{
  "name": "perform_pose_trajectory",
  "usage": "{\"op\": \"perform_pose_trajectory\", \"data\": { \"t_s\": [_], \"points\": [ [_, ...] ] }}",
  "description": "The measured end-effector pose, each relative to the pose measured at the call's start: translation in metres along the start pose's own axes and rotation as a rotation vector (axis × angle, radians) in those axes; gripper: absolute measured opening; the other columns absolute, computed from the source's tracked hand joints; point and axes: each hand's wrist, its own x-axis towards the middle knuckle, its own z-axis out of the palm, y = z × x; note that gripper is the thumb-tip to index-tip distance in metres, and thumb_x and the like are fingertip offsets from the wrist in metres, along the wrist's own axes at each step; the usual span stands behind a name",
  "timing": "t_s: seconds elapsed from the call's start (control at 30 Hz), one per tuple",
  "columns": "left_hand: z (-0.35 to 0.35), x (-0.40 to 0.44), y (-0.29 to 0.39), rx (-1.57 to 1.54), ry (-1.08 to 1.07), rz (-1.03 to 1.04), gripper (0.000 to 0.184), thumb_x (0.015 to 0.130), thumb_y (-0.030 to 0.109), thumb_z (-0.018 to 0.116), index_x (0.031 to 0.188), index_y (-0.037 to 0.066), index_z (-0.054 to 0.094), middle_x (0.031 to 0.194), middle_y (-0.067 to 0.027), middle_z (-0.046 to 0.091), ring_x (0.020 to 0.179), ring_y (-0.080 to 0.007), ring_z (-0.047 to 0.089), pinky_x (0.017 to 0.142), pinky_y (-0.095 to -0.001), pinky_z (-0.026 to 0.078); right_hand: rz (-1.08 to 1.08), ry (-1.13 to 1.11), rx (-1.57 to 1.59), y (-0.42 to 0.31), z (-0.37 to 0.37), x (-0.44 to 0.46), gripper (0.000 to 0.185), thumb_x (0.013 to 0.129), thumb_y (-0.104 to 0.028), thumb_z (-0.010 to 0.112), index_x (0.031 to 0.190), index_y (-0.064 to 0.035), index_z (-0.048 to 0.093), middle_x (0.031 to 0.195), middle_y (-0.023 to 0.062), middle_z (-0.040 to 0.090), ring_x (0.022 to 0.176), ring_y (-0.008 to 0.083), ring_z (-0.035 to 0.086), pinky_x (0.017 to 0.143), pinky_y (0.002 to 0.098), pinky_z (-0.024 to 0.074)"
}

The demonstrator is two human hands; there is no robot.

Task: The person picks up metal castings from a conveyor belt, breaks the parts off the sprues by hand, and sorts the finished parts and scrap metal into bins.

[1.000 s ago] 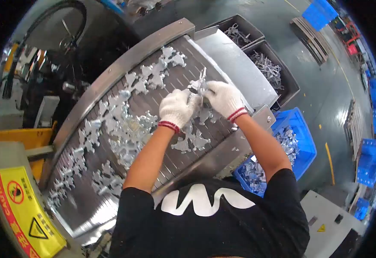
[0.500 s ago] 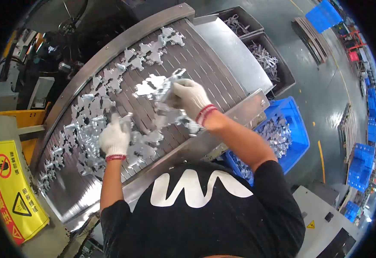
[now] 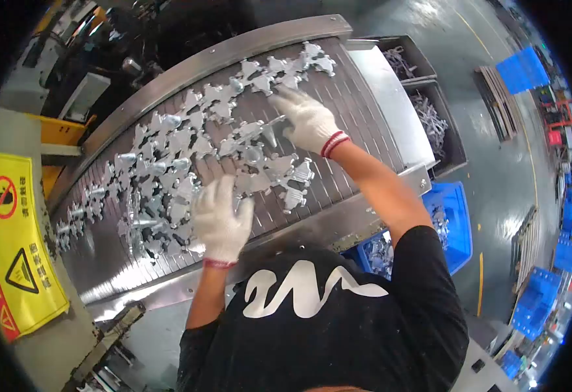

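Silvery metal castings [image 3: 253, 153], flat and jagged with short round stubs, lie in a loose layer on a slatted conveyor belt [image 3: 345, 140]. My left hand [image 3: 222, 219], in a white knit glove, is open with fingers spread at the near side of the castings. It covers some of them, and whether it touches them I cannot tell. Farther right, my gloved right hand [image 3: 309, 121] is open, its fingers stretched toward the far row of castings. One casting with an upright stub stands close by its thumb. No piece shows inside either hand.
Metal rails [image 3: 201, 62] border the belt. Past its right end come a smooth metal plate [image 3: 397, 98] and dark bins [image 3: 453, 140] of metal scrap. A blue crate [image 3: 459, 222] with metal parts stands by my right elbow. A yellow caution sign [image 3: 21, 242] hangs at left.
My right hand has let go of the castings it held and reaches farther across the belt. My left hand has come off the heap, opening its fingers. The camera view has shifted.
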Motion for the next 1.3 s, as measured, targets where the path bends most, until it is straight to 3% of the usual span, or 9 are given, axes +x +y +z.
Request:
{"op": "perform_pose_trajectory", "data": {
  "t_s": [0.07, 0.17, 0.4, 0.53, 0.7, 0.8, 0.87, 1.1, 1.3],
  "points": [
    [0.013, 0.017, 0.016, -0.016, 0.043, 0.038, 0.052, 0.087, 0.028, 0.075, 0.133, 0.006, 0.064, 0.126, -0.0175, 0.067, 0.119, -0.0391, 0.063, 0.105, -0.0536, 0.048, -0.021, -0.25, -0.112, -0.013, 0.008, 0.019, 0.043, 0.089, -0.023, 0.069, 0.132, -0.0149, 0.069, 0.127, 0.0147, 0.073, 0.118, 0.0365, 0.069, 0.1, 0.0486, 0.0559],
    [0.018, 0.029, 0.032, -0.077, 0.012, 0.169, 0.057, 0.083, 0.028, 0.078, 0.134, 0.005, 0.063, 0.131, -0.0167, 0.062, 0.124, -0.0393, 0.058, 0.11, -0.0554, 0.043, -0.016, -0.094, -0.005, -0.012, 0.014, 0.021, 0.025, 0.092, -0.025, 0.067, 0.115, -0.0191, 0.076, 0.097, 0.0105, 0.078, 0.093, 0.0349, 0.074, 0.079, 0.0479, 0.0593],
    [0.034, 0.044, 0.039, -0.144, -0.059, 0.246, 0.055, 0.084, 0.027, 0.076, 0.133, 0.007, 0.064, 0.131, -0.0143, 0.061, 0.129, -0.0369, 0.056, 0.118, -0.0568, 0.039, 0.598, 0.209, -0.035, 0.065, -0.063, -0.072, 0.03, 0.099, -0.027, 0.059, 0.124, -0.0212, 0.075, 0.108, 0.0165, 0.076, 0.1, 0.0409, 0.072, 0.088, 0.0521, 0.0568],
    [0.068, 0.067, 0.063, -0.175, -0.11, 0.526, 0.054, 0.082, 0.031, 0.079, 0.129, 0.009, 0.065, 0.129, -0.014, 0.059, 0.131, -0.0374, 0.053, 0.121, -0.0599, 0.035, 1.009, -0.101, -0.501, 0.099, -0.113, -0.094, 0.05, 0.095, -0.033, 0.07, 0.139, -0.0087, 0.067, 0.136, 0.0205, 0.069, 0.119, 0.0387, 0.069, 0.1, 0.049, 0.0552],
    [0.094, 0.086, 0.082, 0.191, -0.614, 0.439, 0.053, 0.084, 0.044, 0.077, 0.123, 0.009, 0.065, 0.132, -0.014, 0.06, 0.133, -0.0337, 0.051, 0.115, -0.0575, 0.036, 0.586, 0.07, -0.19, 0.104, -0.096, -0.031, 0.065, 0.09, -0.041, 0.075, 0.143, -0.0048, 0.061, 0.141, 0.0216, 0.066, 0.131, 0.0393, 0.062, 0.109, 0.0472, 0.0503],
    [0.101, 0.067, 0.063, 0.087, -0.561, 0.557, 0.02, 0.088, 0.028, 0.067, 0.09, 0.011, 0.076, 0.086, -0.0091, 0.074, 0.081, -0.0292, 0.072, 0.075, -0.0436, 0.055, 0.273, 0.19, -0.223, 0.098, -0.067, 0.047, 0.067, 0.089, -0.04, 0.074, 0.146, -0.0094, 0.06, 0.151, 0.02, 0.06, 0.139, 0.0378, 0.057, 0.114, 0.0457, 0.0484],
    [0.079, 0.054, 0.05, 0.071, -0.603, 0.634, 0.019, 0.089, 0.026, 0.063, 0.085, 0.011, 0.074, 0.085, -0.0086, 0.073, 0.084, -0.0284, 0.072, 0.076, -0.0439, 0.053, 0.154, 0.137, -0.181, 0.127, -0.032, 0.091, 0.069, 0.089, -0.037, 0.072, 0.15, -0.0093, 0.055, 0.153, 0.0185, 0.058, 0.144, 0.0361, 0.053, 0.117, 0.0454, 0.0458],
    [0.062, 0.032, 0.045, 0.065, -0.557, 0.524, 0.025, 0.093, 0.032, 0.062, 0.08, 0.013, 0.073, 0.083, -0.0085, 0.072, 0.083, -0.0282, 0.068, 0.077, -0.0462, 0.051, 0.259, -0.048, -0.349, 0.148, -0.04, 0.081, 0.02, 0.096, -0.028, 0.063, 0.102, -0.0112, 0.073, 0.098, 0.0201, 0.076, 0.093, 0.0414, 0.075, 0.082, 0.0529, 0.0592],
    [0.038, 0.061, 0.088, -0.473, -0.233, 0.307, 0.045, 0.088, 0.034, 0.075, 0.122, 0.005, 0.073, 0.112, -0.0174, 0.076, 0.109, -0.0359, 0.072, 0.097, -0.0463, 0.056, 0.546, 0.03, -0.348, 0.126, -0.146, 0.004, 0.032, 0.092, -0.042, 0.071, 0.093, -0.0107, 0.076, 0.092, 0.0206, 0.077, 0.088, 0.042, 0.075, 0.08, 0.0535, 0.0587]
  ]
}}
